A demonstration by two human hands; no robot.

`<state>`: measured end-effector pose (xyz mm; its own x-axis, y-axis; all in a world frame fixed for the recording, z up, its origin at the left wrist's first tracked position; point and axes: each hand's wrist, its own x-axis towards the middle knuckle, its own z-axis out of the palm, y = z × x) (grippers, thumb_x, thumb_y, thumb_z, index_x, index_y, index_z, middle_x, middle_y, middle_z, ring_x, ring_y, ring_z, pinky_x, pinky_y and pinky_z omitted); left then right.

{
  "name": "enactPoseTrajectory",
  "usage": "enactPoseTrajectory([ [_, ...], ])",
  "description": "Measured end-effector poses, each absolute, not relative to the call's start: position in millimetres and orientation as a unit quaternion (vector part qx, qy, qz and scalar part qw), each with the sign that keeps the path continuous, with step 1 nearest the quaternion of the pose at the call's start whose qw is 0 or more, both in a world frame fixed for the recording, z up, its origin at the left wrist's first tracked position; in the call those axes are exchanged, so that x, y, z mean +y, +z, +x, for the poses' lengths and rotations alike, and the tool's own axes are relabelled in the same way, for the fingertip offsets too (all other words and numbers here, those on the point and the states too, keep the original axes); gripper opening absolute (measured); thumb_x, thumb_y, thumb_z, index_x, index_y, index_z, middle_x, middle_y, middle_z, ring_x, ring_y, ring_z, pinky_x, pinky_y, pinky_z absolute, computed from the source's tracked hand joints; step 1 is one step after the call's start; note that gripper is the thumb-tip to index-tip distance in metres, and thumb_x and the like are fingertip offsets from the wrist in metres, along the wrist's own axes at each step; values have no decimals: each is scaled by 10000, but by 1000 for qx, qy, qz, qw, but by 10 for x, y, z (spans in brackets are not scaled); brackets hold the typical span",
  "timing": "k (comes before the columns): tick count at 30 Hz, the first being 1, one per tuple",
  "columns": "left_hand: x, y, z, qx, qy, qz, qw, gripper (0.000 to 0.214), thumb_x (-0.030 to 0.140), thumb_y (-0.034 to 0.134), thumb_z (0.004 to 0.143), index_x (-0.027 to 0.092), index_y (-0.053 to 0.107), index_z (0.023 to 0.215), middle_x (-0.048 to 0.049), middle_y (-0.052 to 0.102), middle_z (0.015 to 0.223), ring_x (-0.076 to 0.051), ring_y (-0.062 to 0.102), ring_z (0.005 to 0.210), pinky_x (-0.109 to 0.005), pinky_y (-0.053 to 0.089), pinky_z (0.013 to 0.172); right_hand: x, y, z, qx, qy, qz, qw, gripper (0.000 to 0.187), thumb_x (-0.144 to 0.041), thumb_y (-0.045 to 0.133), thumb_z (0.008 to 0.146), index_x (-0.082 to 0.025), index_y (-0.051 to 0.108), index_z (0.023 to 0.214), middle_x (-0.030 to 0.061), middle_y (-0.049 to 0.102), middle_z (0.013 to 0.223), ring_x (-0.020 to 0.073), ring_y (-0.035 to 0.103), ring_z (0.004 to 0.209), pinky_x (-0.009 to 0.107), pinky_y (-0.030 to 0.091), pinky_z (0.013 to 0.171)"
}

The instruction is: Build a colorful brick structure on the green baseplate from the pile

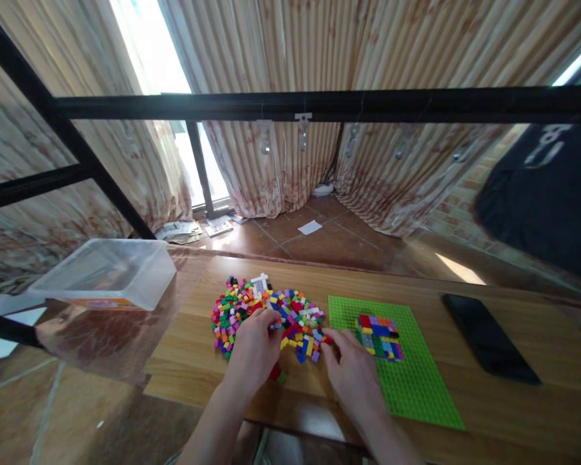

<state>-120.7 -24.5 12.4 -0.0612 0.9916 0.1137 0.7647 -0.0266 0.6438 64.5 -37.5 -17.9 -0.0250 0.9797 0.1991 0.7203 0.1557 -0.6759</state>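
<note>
A heap of small coloured bricks [252, 310] lies on the wooden table [465, 420]. My left hand [254, 349] rests on the heap's near edge, fingers curled, pinching a small blue brick [275, 327]. My right hand [351, 371] sits at the left edge of the green baseplate [416, 381], fingers bent over a red brick [326, 340] at its fingertips. On the baseplate stands a block of joined bricks [378, 336] in red, blue, yellow and green, just right of my right hand.
A black phone [489, 339] lies on the table at the right. A clear plastic tub [109, 271] stands at the far left. A black metal frame [319, 106] crosses above the table. Curtains hang behind, papers lie on the tiled floor.
</note>
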Motion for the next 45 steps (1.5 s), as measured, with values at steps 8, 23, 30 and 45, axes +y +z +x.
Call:
enactPoseTrajectory([
  [8, -253, 97, -1256, 686, 234, 663, 187, 327, 60, 533, 758, 192, 682, 1018, -66, 705, 1010, -194, 643, 905, -305, 459, 853, -392, -166, 625, -718, 157, -617, 281, 264, -194, 480, 877, -163, 652, 1075, 91, 654, 1037, 210, 650, 903, 326, 502, 788],
  [23, -280, 129, -1358, 686, 247, 650, 212, 384, 3, 451, 779, 170, 696, 1023, -80, 714, 1045, -201, 651, 989, -318, 466, 893, -467, -140, 479, -767, 117, -608, 170, 349, -184, 468, 860, -204, 584, 1188, 119, 485, 1306, 241, 620, 1056, 337, 530, 812],
  [30, -276, 150, -1332, 692, 280, 631, 213, 273, 89, 459, 867, 163, 702, 967, -83, 727, 957, -189, 669, 891, -295, 481, 811, -460, -121, 464, -777, 105, -605, 139, 354, -217, 477, 865, -216, 589, 1200, 114, 466, 1342, 244, 624, 1051, 331, 525, 799],
  [45, -329, 159, -1206, 650, 304, 663, 215, 229, 179, 470, 882, 194, 683, 963, -61, 718, 926, -171, 660, 825, -249, 473, 708, -411, -84, 471, -775, 120, -606, 131, 298, -225, 561, 845, -230, 605, 1139, 125, 432, 1352, 259, 641, 1015, 354, 530, 790],
])
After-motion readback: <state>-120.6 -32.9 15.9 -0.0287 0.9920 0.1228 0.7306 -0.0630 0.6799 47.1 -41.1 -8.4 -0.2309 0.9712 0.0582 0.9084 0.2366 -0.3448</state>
